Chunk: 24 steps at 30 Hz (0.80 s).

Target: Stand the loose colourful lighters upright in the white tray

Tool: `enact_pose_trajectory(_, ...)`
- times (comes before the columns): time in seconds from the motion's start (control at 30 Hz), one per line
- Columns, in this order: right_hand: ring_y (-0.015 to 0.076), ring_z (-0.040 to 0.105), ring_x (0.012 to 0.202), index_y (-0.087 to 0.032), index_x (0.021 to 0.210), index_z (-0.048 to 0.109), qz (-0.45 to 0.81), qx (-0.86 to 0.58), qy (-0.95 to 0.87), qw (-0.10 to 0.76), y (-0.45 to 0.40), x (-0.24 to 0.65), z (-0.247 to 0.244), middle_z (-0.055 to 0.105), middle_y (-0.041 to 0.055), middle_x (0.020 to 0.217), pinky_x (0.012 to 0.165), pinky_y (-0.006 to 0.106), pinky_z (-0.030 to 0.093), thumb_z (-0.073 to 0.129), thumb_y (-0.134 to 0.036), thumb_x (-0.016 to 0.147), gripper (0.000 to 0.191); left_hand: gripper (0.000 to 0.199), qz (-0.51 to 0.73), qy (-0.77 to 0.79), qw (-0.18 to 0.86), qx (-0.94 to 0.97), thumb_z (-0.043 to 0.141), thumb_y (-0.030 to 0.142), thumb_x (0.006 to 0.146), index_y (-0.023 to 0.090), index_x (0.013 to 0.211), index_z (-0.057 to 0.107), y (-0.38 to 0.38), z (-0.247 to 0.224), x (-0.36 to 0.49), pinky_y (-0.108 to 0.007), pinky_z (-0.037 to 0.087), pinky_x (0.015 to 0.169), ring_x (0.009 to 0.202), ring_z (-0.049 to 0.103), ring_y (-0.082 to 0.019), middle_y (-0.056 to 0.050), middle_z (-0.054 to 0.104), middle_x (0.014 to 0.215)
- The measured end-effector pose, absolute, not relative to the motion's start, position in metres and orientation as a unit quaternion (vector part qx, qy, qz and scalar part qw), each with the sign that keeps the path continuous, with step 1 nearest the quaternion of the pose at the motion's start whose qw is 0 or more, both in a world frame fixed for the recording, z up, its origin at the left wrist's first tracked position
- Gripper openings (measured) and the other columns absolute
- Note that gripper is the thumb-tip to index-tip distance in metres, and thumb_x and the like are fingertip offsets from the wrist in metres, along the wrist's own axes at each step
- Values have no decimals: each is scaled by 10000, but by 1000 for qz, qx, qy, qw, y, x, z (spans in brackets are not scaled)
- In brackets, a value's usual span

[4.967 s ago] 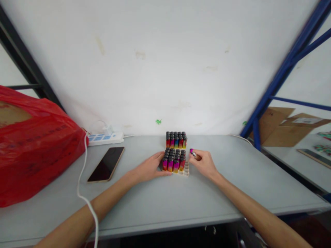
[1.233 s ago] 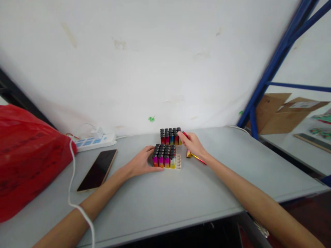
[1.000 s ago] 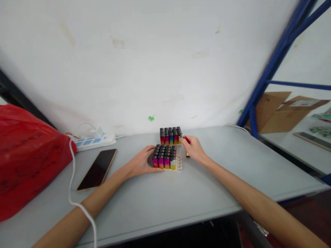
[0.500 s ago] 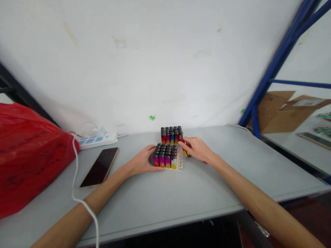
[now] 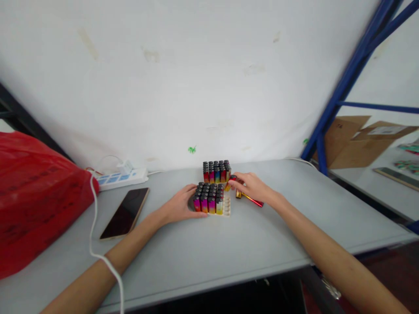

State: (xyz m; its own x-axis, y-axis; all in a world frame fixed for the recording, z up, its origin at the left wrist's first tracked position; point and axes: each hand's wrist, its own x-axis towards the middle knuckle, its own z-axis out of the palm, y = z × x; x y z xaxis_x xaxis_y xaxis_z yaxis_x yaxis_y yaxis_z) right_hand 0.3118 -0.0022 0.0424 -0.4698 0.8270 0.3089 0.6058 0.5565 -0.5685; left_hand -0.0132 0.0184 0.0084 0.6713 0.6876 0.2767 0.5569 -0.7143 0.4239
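Note:
My left hand (image 5: 180, 204) is wrapped round the left side of a white tray (image 5: 227, 210), thumb along its front and fingers behind. Upright lighters (image 5: 208, 203) with black tops fill most of the tray, while slots along its right edge show bare. Between the fingertips of my right hand (image 5: 252, 185) a red-and-yellow lighter (image 5: 228, 186) is pinched, tilted, just above the tray's back right corner. Under that hand lie loose lighters: a red-and-gold lighter (image 5: 254, 201) on its side and another (image 5: 238, 193), partly hidden by the fingers.
Behind the tray, against the wall, stands a second block of upright lighters (image 5: 216, 172). To the left are a phone (image 5: 126, 213), a power strip (image 5: 122, 179), a white cable (image 5: 96, 218) and a red plastic bag (image 5: 42, 205). A blue frame post (image 5: 340, 93) rises at right.
My right hand has lifted a lighter and carried it slightly left, towards the tray's back right corner. The loose lighters beneath are now more visible. My left hand stays on the tray.

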Motion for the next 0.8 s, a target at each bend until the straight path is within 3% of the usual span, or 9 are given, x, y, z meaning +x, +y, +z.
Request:
enact_pose_trajectory(0.13,211,715,716,-206,952,678,216,-425,-834,279,-4,311,43,785,55,833,721,311,516,492,-524,1082,391,859,210,341,155,903,864,661,774,187,1440,597,18,8,-13,-529,489,1212,1345,628,-394,-155,644,1438)
enact_pose_trajectory(0.33,193,658,684,-203,1045,739,192,-400,-869,221,-5,300,38,767,50,828,678,286,454,553,-440,1068,301,865,211,347,157,900,863,689,756,202,1425,609,18,7,-13,-521,494,1204,1336,632,-383,-147,654,1413)
enact_pose_trajectory(0.43,191,644,673,-210,1096,761,182,-413,-867,213,-8,303,45,755,37,798,679,285,440,591,-475,1055,318,859,217,349,158,898,865,694,748,218,1421,621,18,8,-13,-518,502,1194,1323,639,-382,-137,663,1408)
enact_pose_trajectory(0.63,236,708,885,-207,1159,712,104,-525,-804,259,3,327,43,777,83,951,836,313,462,372,-461,1141,425,887,214,350,156,898,866,714,735,216,1428,627,19,7,-13,-523,490,1206,1330,633,-392,-145,661,1422)
enact_pose_trajectory(0.7,259,712,932,-177,1237,682,73,-580,-772,250,10,330,33,777,122,1001,859,328,465,450,-473,1119,395,894,214,353,158,897,870,717,729,216,1429,625,19,7,-13,-520,490,1207,1333,632,-391,-145,658,1425)
enact_pose_trajectory(0.8,293,715,981,-139,1337,642,68,-618,-756,206,16,326,18,773,158,1036,863,345,477,616,-556,1034,516,891,224,354,162,893,881,703,723,212,1424,632,19,5,-13,-525,503,1195,1318,643,-394,-145,666,1414)
